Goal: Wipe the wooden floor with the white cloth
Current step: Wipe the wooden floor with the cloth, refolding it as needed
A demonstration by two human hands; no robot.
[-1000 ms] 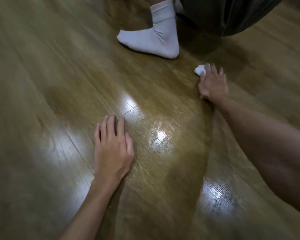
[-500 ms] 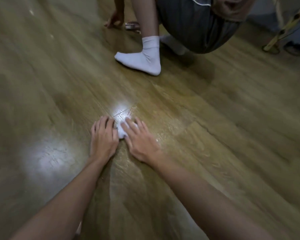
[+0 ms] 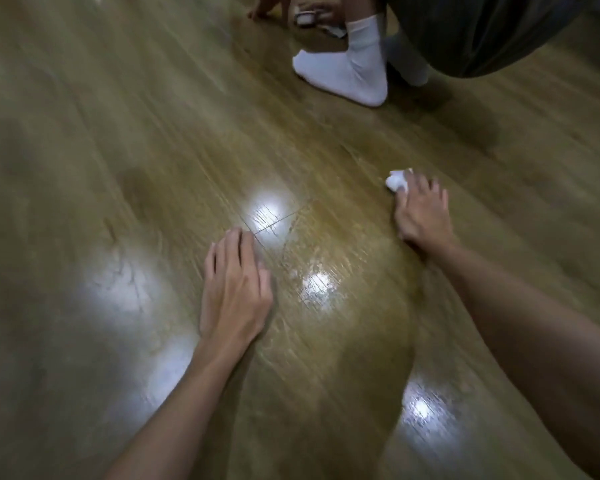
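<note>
The right hand point(image 3: 421, 211) lies palm down on the wooden floor point(image 3: 153, 116) at about two o'clock from the frame's middle, fingers spread and pressing a small bunched white cloth point(image 3: 396, 181); only a knob of cloth shows past the fingertips, at the hand's eleven o'clock. The left hand point(image 3: 234, 289) is flat on the boards near the middle, fingers together and straight, holding nothing, well apart from the cloth.

Open floor runs wide toward nine and ten o'clock, and a clear strip lies between the two hands. At twelve to one o'clock the room closes in: another person crouches there, a white sock point(image 3: 347, 72) planted on the boards, dark grey trousers point(image 3: 482, 32) above it, and a hand point(image 3: 267, 8) touching the floor at the top edge beside a small object too blurred to name.

The planks are glossy brown with seams meeting just ahead of the left fingertips. Bright lamp glare sits at several spots, and a darker, wet-looking patch spreads between the forearms toward six o'clock.
</note>
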